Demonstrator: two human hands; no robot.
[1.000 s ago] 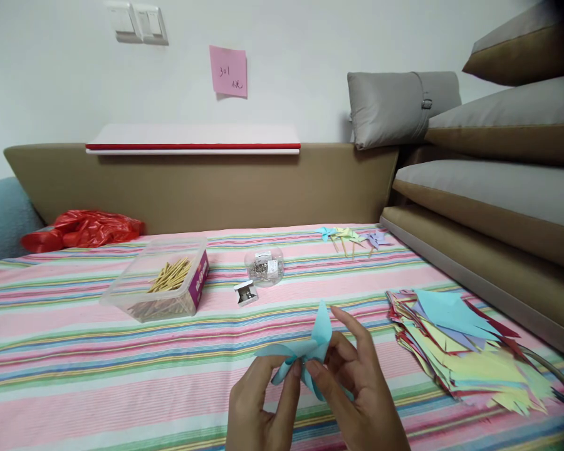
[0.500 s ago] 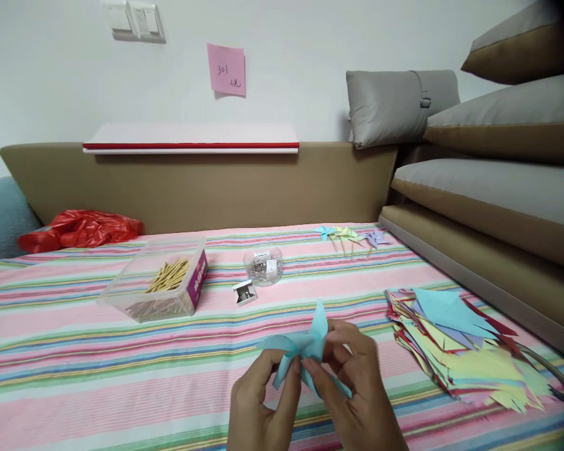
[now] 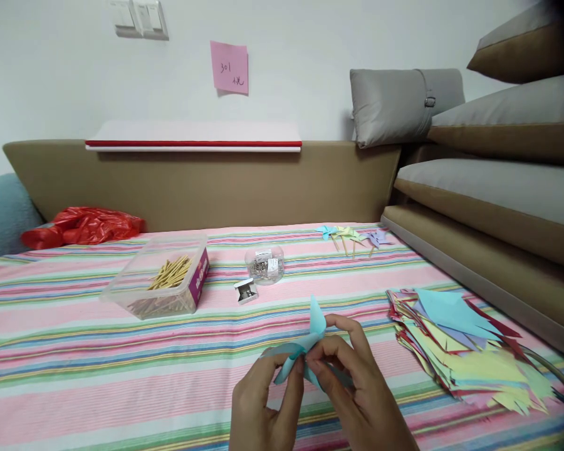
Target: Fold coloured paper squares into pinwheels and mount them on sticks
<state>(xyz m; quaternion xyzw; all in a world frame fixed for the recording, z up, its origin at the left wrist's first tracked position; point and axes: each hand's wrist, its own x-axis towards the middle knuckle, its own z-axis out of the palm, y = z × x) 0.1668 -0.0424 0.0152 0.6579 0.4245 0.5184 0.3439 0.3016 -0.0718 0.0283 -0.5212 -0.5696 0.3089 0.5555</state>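
A light blue paper pinwheel (image 3: 305,343) with curled blades is held above the striped cloth, one pointed blade standing up. My left hand (image 3: 266,398) pinches its middle and left side between thumb and fingers. On the right side, my right hand (image 3: 352,382) has thumb and index finger pressed together at the paper near the centre. Whether a pin is between those fingertips is hidden. Beyond the hands lie a small white box (image 3: 245,292) with little metal pieces in it and a round clear container (image 3: 265,265) of metal pins.
A clear plastic box (image 3: 155,288) of wooden sticks stands at left. Several finished pinwheels (image 3: 350,235) lie at the back. To the right is a heap of cut coloured paper (image 3: 470,357) with scissors (image 3: 554,376) beside it. Stacked cushions (image 3: 493,188) border the right side.
My right fingers have closed in toward the pinwheel's centre, the index finger now bent down to the thumb. The upright blade has tilted slightly left. My left hand keeps its pinch.
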